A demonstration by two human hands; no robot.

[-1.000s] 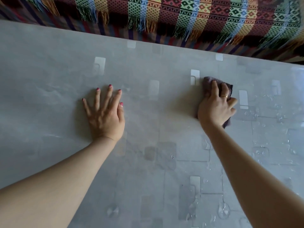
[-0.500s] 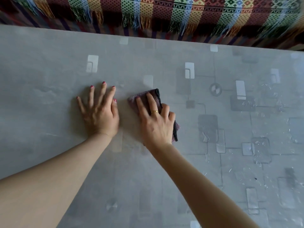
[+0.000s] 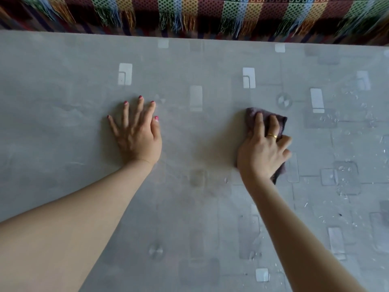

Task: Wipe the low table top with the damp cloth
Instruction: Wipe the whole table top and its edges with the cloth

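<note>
The low table top [image 3: 63,81] is grey with a pattern of pale squares and fills most of the head view. My right hand [image 3: 261,150] lies on a dark purple damp cloth [image 3: 282,121] right of centre, fingers bent over it, gripping it and pressing it to the surface. The cloth shows beyond the fingertips and below the heel of the hand. My left hand [image 3: 136,135] rests flat on the table left of centre, fingers spread, holding nothing.
A striped, fringed woven blanket [image 3: 210,11] hangs along the table's far edge. Small water droplets and specks [image 3: 345,186] dot the right part of the surface. The left part looks matt and smeared.
My right hand slid the cloth left until it lay next to my left hand, then back to the right. My left hand stayed planted in the same spot.
</note>
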